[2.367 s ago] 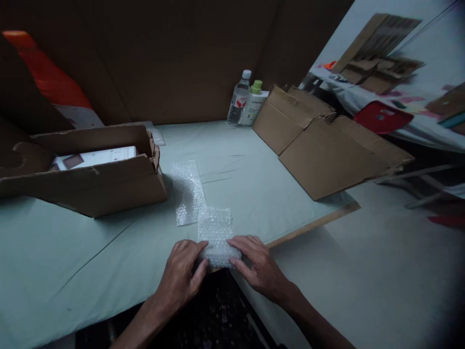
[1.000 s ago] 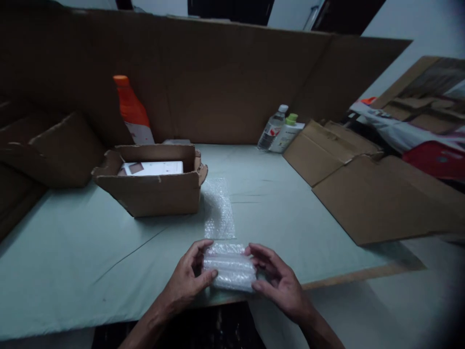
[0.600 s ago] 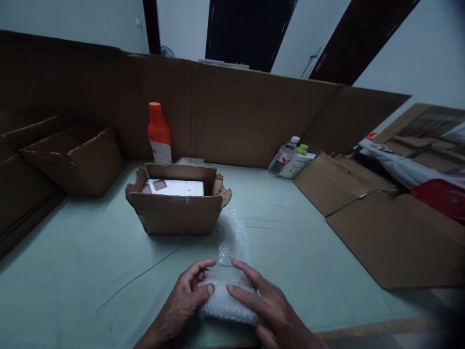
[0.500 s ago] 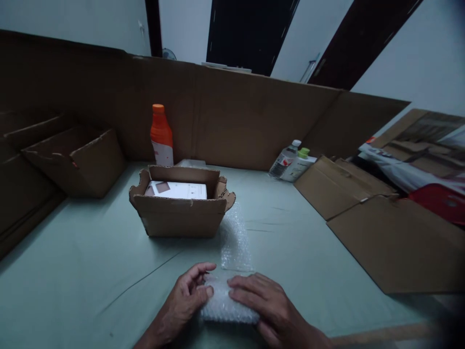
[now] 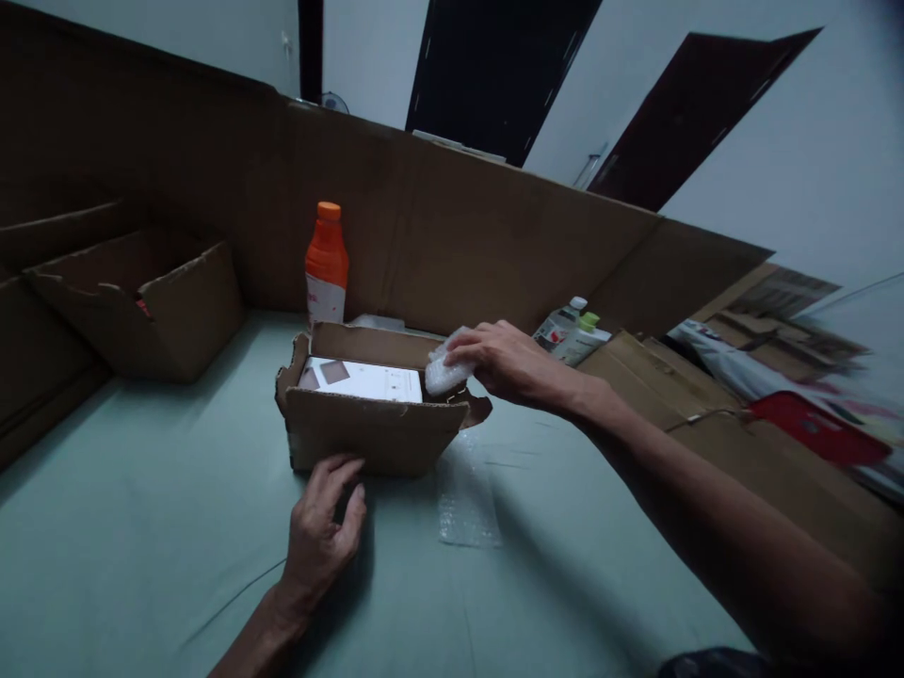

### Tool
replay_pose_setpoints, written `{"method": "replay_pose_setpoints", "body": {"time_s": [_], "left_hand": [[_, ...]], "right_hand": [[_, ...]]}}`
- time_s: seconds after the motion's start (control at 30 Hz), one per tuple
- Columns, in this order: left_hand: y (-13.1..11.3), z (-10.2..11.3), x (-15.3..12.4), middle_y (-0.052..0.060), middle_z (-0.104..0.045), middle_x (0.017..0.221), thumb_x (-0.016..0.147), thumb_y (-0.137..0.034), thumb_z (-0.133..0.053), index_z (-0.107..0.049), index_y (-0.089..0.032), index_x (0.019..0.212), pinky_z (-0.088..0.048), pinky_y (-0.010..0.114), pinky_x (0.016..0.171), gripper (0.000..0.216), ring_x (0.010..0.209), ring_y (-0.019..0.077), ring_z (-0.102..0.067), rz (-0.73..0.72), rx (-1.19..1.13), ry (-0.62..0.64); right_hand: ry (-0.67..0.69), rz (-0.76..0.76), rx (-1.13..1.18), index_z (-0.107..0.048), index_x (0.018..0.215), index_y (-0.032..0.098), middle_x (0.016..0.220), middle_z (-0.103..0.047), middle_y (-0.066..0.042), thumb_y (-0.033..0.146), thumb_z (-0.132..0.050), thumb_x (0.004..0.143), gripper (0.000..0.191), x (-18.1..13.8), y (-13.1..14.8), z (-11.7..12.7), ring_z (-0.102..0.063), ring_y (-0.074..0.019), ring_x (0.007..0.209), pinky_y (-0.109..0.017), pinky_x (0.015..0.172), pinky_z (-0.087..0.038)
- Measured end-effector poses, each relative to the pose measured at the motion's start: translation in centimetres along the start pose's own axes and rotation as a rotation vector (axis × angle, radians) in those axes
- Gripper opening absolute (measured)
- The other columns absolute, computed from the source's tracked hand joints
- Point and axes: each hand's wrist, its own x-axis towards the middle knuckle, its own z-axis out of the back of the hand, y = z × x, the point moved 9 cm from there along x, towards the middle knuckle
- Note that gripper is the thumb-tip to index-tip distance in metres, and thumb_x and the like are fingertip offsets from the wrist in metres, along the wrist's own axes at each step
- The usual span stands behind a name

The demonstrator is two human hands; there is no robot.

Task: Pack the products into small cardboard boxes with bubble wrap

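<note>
Across the back, a tall brown cardboard screen (image 5: 459, 235), standing along the far edge of a pale green worktop (image 5: 141, 546). On the right of the worktop, flattened brown cardboard boxes (image 5: 650, 377), lying loosely one beside another; at the far left, close to the screen, a large open brown cardboard box (image 5: 141, 301). In the middle, a small open brown cardboard box (image 5: 367, 433) with ragged flaps, holding a flat white carton (image 5: 360, 381) in its left part. Behind it, upright by the screen, an orange plastic bottle (image 5: 326, 264); farther right, close together, a clear water bottle (image 5: 559, 323) and a white bottle with a green cap (image 5: 585, 336). Flat on the worktop, just off the small box's front right corner, a clear sheet of bubble wrap (image 5: 466, 494). Over the box's right end, the right hand (image 5: 505, 363), fingers closed around a small white bubble-wrapped bundle (image 5: 444, 374), held at the rim just beside the carton. Low at the box's front wall, the left hand (image 5: 321, 532), resting on the worktop, fingers loosely spread and gripping nothing, tips touching the cardboard.
</note>
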Motion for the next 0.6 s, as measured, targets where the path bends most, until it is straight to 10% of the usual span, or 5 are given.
{"method": "replay_pose_setpoints", "body": {"time_s": [0.23,0.4,0.6], "left_hand": [[0.5,-0.5,-0.5,0.007,-0.069,0.105,0.091,-0.013,-0.053,-0.065,-0.02,0.11,-0.06,0.031,0.082,0.024,0.096,0.0187,-0.07,0.007,-0.035,0.029],[1.0,0.0,-0.2,0.007,-0.068,0.103,0.091,-0.013,-0.055,-0.065,-0.02,0.108,-0.061,0.031,0.079,0.022,0.094,0.0185,-0.07,0.035,-0.025,0.009],[1.1,0.2,-0.2,0.007,-0.069,0.101,0.091,-0.013,-0.054,-0.067,-0.019,0.105,-0.061,0.032,0.08,0.019,0.094,0.0188,-0.07,0.034,-0.011,-0.006]], "right_hand": [[0.281,0.146,0.157,-0.074,0.092,0.022,0.104,-0.073,-0.001,-0.004,-0.054,0.07,0.039,2.7,2.2,-4.3,-0.065,-0.017,0.092,-0.027,0.082,-0.045],[0.143,0.017,-0.043,-0.073,0.106,0.027,0.131,-0.06,-0.006,0.007,-0.062,0.08,0.034,2.4,0.5,-3.6,-0.063,-0.02,0.097,-0.032,0.082,-0.041],[0.214,-0.033,-0.246,-0.075,0.084,0.023,0.091,-0.071,-0.006,0.011,-0.064,0.081,0.017,3.2,0.0,-5.8,-0.061,-0.0229,0.089,-0.035,0.08,-0.033]]}}
